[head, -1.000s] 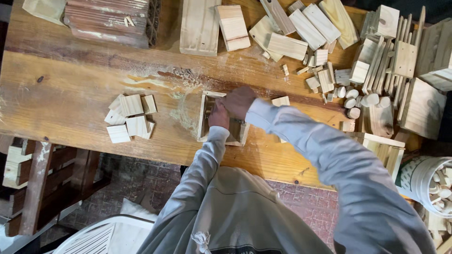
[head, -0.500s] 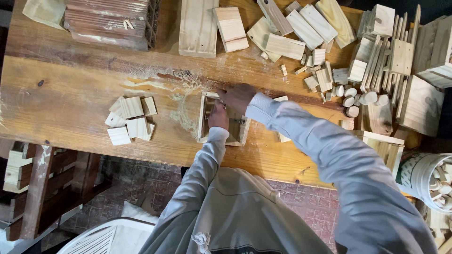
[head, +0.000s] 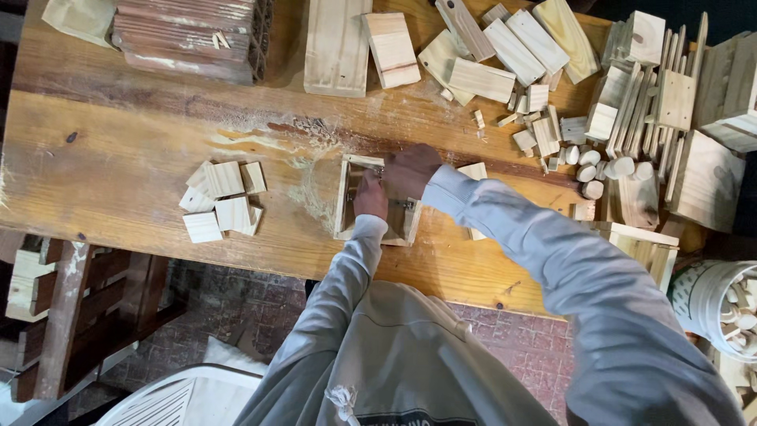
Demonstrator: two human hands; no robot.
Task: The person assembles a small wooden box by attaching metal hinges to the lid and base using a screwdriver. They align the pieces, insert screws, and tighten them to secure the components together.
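A small open wooden box frame (head: pixel 344 197) lies on the wooden workbench (head: pixel 118 166) in front of me. My left hand (head: pixel 371 196) rests inside the frame, fingers curled against its inner parts. My right hand (head: pixel 410 170) covers the frame's upper right corner and seems closed on something small there; what it grips is hidden. A small metal piece shows between the two hands. A flat wooden block (head: pixel 475 171) lies just right of the frame, partly under my right sleeve.
Several small square wooden tiles (head: pixel 222 199) lie left of the frame. Planks, blocks and dowel pieces (head: pixel 599 166) crowd the bench's far and right side. A stack of dark boards (head: pixel 185 35) sits at the far left. A white bucket (head: pixel 721 304) stands lower right.
Both hands stay on the wooden frame; the right hand has shifted slightly over its upper right corner. The view has barely moved.
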